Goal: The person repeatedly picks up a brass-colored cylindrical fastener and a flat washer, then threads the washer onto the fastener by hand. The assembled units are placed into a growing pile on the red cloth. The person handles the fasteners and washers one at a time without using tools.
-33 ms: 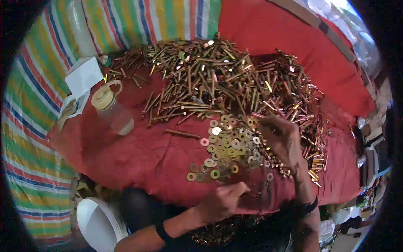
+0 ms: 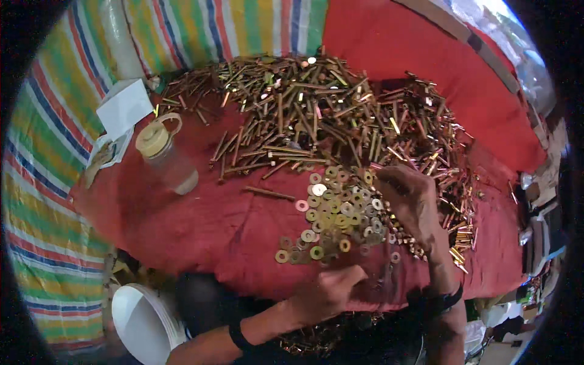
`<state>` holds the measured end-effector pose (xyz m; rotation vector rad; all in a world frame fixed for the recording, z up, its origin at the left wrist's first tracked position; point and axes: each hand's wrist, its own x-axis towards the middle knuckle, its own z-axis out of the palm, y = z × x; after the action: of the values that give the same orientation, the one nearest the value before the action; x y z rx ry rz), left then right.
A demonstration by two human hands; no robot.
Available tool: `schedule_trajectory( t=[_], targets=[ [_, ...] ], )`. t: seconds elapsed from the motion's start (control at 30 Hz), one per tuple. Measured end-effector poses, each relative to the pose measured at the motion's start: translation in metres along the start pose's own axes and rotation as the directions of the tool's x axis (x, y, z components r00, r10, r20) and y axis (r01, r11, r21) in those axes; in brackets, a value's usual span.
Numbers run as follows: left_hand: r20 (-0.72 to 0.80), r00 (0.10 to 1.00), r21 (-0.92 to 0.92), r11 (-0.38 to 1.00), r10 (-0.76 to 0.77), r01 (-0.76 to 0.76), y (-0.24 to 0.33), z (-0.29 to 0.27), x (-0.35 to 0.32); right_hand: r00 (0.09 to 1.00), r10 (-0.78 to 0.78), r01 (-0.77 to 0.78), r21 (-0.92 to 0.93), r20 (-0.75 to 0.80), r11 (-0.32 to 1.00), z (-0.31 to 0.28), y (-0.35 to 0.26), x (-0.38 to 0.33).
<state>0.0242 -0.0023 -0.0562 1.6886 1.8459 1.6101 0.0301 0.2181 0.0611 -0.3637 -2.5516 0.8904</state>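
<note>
Right hand (image 2: 409, 201) at right of centre, back up, fingers curled down into the washers (image 2: 331, 213) and the edge of the bolt heap — loosely closed, though what sits under the fingers cannot be told. Left hand (image 2: 328, 292) at lower centre, resting on the near edge of the red cloth (image 2: 201, 231), fingers bent inward; whether anything is held there cannot be told. A dark band on each wrist.

Washers spread flat in a loose patch at the centre of the frame, gold and silver mixed, touching the right hand on one side and lying just above the left. Bolts (image 2: 316, 109) piled in a wide heap across the upper centre and right, a few strays lying apart toward the left. 1 clear jar with a cream lid (image 2: 164, 155) lying tilted at left of centre, well apart from both hands. White paper (image 2: 125, 106) at upper left — on a striped sheet (image 2: 48, 158). White bucket (image 2: 143, 322) at lower left, below the bench edge.
</note>
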Motion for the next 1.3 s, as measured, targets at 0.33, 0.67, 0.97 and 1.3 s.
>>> schedule_trajectory(
  t=[0.33,0.67,0.97,1.3],
  targets=[
    [-0.073,0.988,0.091,0.987,0.139,-0.132,0.005,0.015,-0.014,0.701,-0.482,0.57,-0.008,0.526,0.822,0.112,-0.03,0.063],
    [-0.049,0.998,-0.003,0.999,0.05,-0.051,0.002,-0.004,-0.008,0.767,-0.557,0.589,-0.004,0.32,0.808,0.159,-0.003,0.062],
    [-0.07,0.992,-0.166,0.982,-0.105,0.093,0.001,-0.007,0.007,0.981,0.185,-0.099,0.66,-0.062,0.745,-0.033,-0.035,-0.039],
    [-0.061,0.994,-0.152,0.985,-0.091,0.081,0.006,-0.009,0.017,0.885,0.465,-0.339,0.645,-0.029,0.686,-0.033,-0.018,-0.155]
  ],
)
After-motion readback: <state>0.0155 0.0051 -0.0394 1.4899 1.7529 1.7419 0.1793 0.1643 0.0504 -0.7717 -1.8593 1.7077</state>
